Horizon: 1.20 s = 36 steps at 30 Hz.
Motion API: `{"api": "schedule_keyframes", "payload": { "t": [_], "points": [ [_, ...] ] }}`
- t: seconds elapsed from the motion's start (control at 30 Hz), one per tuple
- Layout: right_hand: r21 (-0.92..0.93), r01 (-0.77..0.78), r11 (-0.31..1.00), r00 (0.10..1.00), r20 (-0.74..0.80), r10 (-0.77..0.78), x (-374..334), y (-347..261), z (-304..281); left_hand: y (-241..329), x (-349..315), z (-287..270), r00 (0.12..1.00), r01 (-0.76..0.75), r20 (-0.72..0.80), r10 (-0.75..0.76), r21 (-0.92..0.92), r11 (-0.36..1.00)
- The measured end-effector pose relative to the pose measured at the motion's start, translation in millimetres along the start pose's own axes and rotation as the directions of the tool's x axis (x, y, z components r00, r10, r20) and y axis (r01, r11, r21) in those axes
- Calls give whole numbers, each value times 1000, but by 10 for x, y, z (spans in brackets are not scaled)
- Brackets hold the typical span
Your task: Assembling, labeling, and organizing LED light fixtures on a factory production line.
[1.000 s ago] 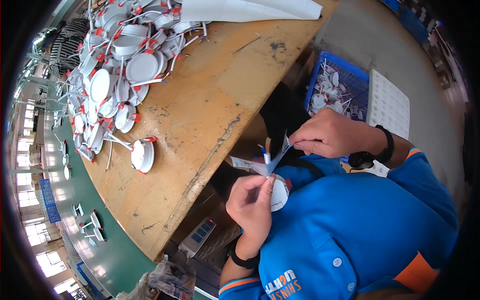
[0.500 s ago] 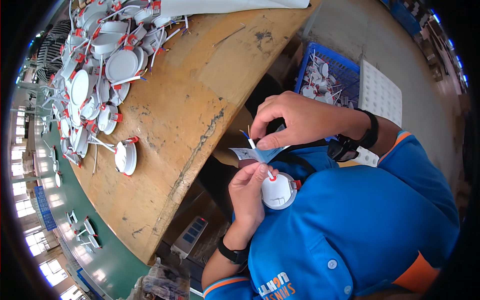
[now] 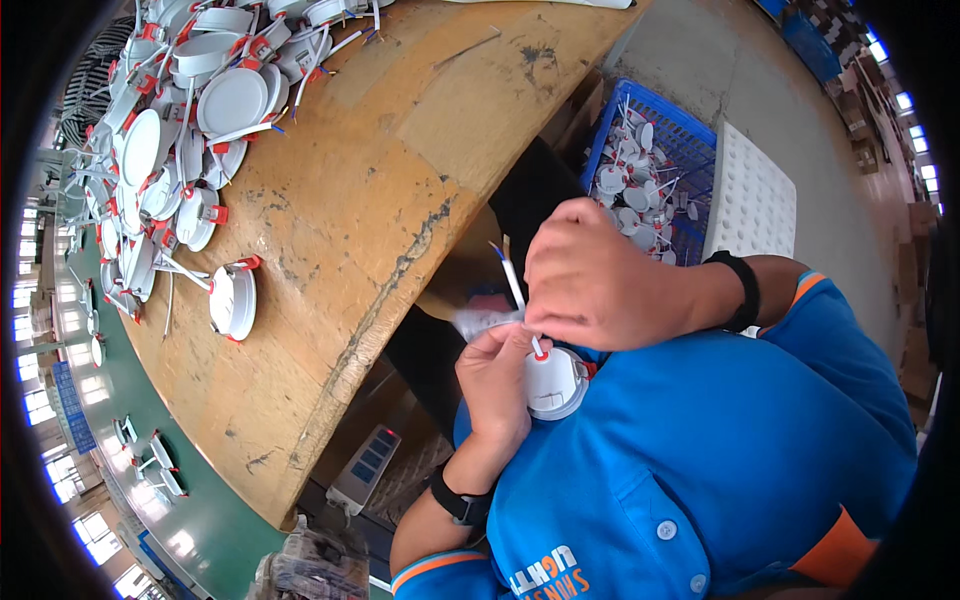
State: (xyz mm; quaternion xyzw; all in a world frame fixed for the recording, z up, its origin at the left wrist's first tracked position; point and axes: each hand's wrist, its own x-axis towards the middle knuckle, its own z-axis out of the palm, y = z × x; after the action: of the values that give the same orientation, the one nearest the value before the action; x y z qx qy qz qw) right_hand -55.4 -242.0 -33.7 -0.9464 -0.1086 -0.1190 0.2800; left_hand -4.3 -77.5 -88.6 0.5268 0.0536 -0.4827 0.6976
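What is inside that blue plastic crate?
Round white cabled lamps lie jumbled inside the blue plastic crate. The upper ones hide whatever lies beneath, and the person's bare right wrist covers part of the near end.

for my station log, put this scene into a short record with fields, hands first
left hand: thumb and fingers pinched at the white cable, close to the round white lamp
right hand: curled beside the cable, fingertips hidden
paper slip: blurred, by the left fingertips
table: heap of lamps, one lamp at its near edge
right of table: blue crate holding white lamps, white panel beside it
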Motion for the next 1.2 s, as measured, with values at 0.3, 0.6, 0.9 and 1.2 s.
{"api": "schedule_keyframes", "payload": {
  "t": [0.3, 0.6, 0.9, 1.2],
  "points": [
    [90, -66, 994, 998, 5, 66, 23, 23, -61, 13, -19, 31, 1000, -13, -10, 13, -52, 999],
    [146, -84, 986, 995, 67, 75, 36, 71, -76, 7, -41, 26, 1000, -7, -12, 6, -81, 997],
    [338, -309, 889, 948, 182, 260, 73, 192, -60, 11, -49, 10, 1000, 13, -2, -14, -66, 998],
    [330, -341, 880, 936, 201, 288, 86, 187, -43, 27, -66, 24, 999, 34, -7, -35, -112, 993]
  ]
}}
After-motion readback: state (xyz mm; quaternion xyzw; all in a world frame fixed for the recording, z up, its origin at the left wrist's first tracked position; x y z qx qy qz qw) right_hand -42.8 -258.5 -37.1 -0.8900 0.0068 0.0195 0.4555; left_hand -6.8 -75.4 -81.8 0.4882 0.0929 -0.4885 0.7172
